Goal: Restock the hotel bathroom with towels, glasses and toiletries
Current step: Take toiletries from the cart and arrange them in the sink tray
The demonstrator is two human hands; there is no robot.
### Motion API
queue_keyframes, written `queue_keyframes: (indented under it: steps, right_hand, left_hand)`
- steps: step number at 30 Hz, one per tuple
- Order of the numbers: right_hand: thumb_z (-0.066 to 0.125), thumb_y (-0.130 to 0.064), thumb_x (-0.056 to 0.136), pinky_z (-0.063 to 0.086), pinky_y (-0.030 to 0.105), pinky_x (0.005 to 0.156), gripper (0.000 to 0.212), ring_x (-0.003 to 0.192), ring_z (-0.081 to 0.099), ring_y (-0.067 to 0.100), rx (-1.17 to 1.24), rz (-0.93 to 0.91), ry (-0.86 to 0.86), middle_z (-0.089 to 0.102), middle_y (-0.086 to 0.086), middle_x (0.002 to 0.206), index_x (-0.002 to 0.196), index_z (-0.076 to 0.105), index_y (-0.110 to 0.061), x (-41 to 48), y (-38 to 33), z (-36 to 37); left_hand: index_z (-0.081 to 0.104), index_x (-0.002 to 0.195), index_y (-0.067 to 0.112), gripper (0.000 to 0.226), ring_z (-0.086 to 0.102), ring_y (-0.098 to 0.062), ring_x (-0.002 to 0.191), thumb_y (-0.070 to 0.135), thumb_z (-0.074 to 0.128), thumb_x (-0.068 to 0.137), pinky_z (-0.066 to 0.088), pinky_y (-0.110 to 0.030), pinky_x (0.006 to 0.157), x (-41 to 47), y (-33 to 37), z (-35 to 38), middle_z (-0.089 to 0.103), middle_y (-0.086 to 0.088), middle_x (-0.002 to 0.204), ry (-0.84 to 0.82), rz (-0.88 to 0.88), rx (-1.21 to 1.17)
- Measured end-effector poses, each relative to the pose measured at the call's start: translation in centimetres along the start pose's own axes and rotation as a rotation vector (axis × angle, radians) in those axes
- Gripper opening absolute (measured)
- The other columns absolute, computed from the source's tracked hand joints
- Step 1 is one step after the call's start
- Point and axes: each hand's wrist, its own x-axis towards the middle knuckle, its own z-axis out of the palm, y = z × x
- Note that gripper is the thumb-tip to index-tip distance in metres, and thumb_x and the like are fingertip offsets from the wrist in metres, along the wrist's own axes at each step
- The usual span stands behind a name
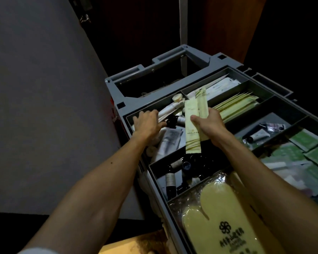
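I stand over a grey housekeeping cart tray split into compartments. My right hand grips two long cream toiletry packets with green stripes, held above the tray. My left hand reaches into the far-left compartment, fingers curled down among white tubes and small dark bottles. Whether it holds one of them is hidden by the hand itself. More cream packets lie stacked in the compartment to the right.
Dark bottles fill a middle compartment. Wrapped yellow slippers lie nearest me. Green sachets sit at the right. A grey wall runs along the left of the cart, and its handle frame is at the far end.
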Motion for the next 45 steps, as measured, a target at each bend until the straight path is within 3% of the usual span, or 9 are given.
queue_keyframes:
  steps: [6, 10, 18, 23, 31, 35, 39, 42, 45]
  right_hand:
    - [0.066, -0.016, 0.092, 0.053, 0.032, 0.076, 0.043, 0.102, 0.063, 0.023, 0.017, -0.003, -0.003, 0.064, 0.012, 0.125, 0.131, 0.053, -0.006, 0.1, 0.2, -0.2]
    - [0.065, -0.016, 0.092, 0.052, 0.032, 0.072, 0.044, 0.105, 0.062, 0.025, 0.019, 0.006, -0.004, 0.063, 0.013, 0.126, 0.133, 0.050, -0.007, 0.1, 0.2, -0.1]
    - [0.061, -0.018, 0.094, 0.048, 0.026, 0.057, 0.046, 0.096, 0.060, 0.023, 0.060, 0.013, 0.012, 0.062, 0.011, 0.122, 0.137, 0.047, -0.007, -1.7, -0.5, 0.0]
    - [0.060, -0.021, 0.095, 0.053, 0.031, 0.061, 0.043, 0.092, 0.063, 0.021, 0.140, -0.023, 0.043, 0.064, 0.009, 0.119, 0.136, 0.050, -0.010, -5.3, -1.0, -0.3]
    - [0.058, -0.026, 0.097, 0.057, 0.035, 0.064, 0.033, 0.091, 0.067, 0.020, 0.250, -0.073, 0.012, 0.067, 0.005, 0.106, 0.128, 0.056, -0.015, -19.0, -0.1, 3.3]
    - [0.060, -0.022, 0.095, 0.058, 0.033, 0.061, 0.014, 0.082, 0.072, 0.017, 0.311, -0.093, -0.052, 0.071, 0.005, 0.096, 0.108, 0.064, -0.017, -27.3, 2.0, 5.9]
    - [0.061, -0.022, 0.094, 0.060, 0.045, 0.075, 0.025, 0.093, 0.071, 0.028, 0.301, -0.121, -0.214, 0.073, 0.011, 0.103, 0.116, 0.064, -0.011, -34.8, 5.5, 9.4]
    - [0.058, -0.022, 0.096, 0.058, 0.034, 0.070, 0.026, 0.093, 0.071, 0.023, 0.238, -0.106, -0.349, 0.072, 0.008, 0.103, 0.121, 0.061, -0.016, -40.0, 8.6, 12.8]
    - [0.055, -0.020, 0.097, 0.057, 0.028, 0.066, 0.021, 0.088, 0.072, 0.019, 0.182, -0.073, -0.487, 0.072, 0.006, 0.097, 0.117, 0.060, -0.018, -43.5, 10.9, 16.6]
  left_hand:
    - [0.057, 0.113, 0.015, 0.026, 0.057, -0.033, 0.103, 0.036, 0.056, 0.097, 0.033, -0.040, 0.080, 1.0, -0.4, -0.2, 0.064, -0.012, 0.111, -0.065, 0.115, 0.244]
    - [0.054, 0.117, 0.012, 0.026, 0.058, -0.034, 0.101, 0.031, 0.049, 0.101, 0.034, -0.039, 0.075, 0.3, -0.7, -1.1, 0.062, -0.015, 0.112, -0.077, 0.161, 0.236]
    - [0.045, 0.098, 0.014, 0.019, 0.056, -0.033, 0.089, 0.032, 0.049, 0.101, 0.042, -0.040, 0.071, -2.5, 0.4, -3.8, 0.059, -0.015, 0.105, -0.058, 0.149, -0.004]
    - [0.057, 0.109, 0.017, 0.027, 0.065, -0.025, 0.082, 0.040, 0.057, 0.096, 0.056, -0.048, 0.078, -6.1, 0.7, -5.2, 0.067, -0.006, 0.096, -0.014, 0.114, -0.306]
    - [0.059, 0.119, 0.017, 0.032, 0.067, -0.020, 0.086, 0.041, 0.057, 0.097, 0.059, -0.046, 0.074, -21.0, -1.0, -5.8, 0.069, -0.003, 0.101, 0.068, 0.165, -0.707]
    - [0.060, 0.115, 0.023, 0.022, 0.069, -0.007, 0.083, 0.037, 0.060, 0.097, 0.060, -0.033, 0.070, -29.9, -4.4, -5.0, 0.069, 0.006, 0.097, 0.026, 0.142, -0.902]
    - [0.060, 0.112, 0.024, 0.021, 0.072, -0.010, 0.083, 0.037, 0.062, 0.096, 0.062, -0.038, 0.070, -38.7, -9.1, -3.3, 0.071, 0.001, 0.097, -0.056, 0.096, -1.047]
    - [0.060, 0.109, 0.026, 0.033, 0.072, -0.023, 0.088, 0.053, 0.063, 0.090, 0.059, -0.053, 0.071, -45.0, -13.3, -0.6, 0.072, -0.003, 0.099, -0.106, 0.056, -1.078]
    - [0.061, 0.109, 0.023, 0.033, 0.072, -0.020, 0.086, 0.051, 0.064, 0.091, 0.061, -0.045, 0.069, -50.0, -17.6, 1.5, 0.072, -0.001, 0.096, -0.117, -0.068, -1.118]
